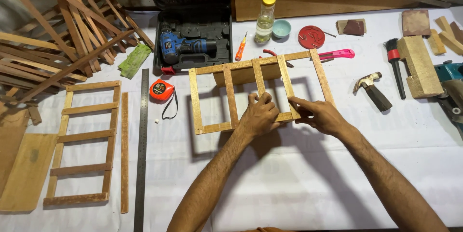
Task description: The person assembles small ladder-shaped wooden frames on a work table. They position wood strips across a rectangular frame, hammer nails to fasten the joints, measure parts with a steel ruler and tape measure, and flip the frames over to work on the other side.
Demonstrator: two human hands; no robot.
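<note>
Centre of the table (299,174), a slatted wooden frame (230,98) is tipped up off the white cover, its shadow falling beneath it, and both hands are on its near rail. The left hand (259,116) has its grip closed over the rail where a middle slat meets it; the right hand (322,115) pinches the rail just beside the next slat, fingers pressed flat. The outer rails and four uprights look joined already, so this frame reads as nearly built, with the joints seemingly being checked or squared. At nine o'clock lies a second ladder-like frame (82,143), apparently finished, with a steel ruler (142,150) alongside. At eleven o'clock sit a tape measure (161,90) and a blue drill (181,46) in its case; at three o'clock, a hammer (372,90).
</note>
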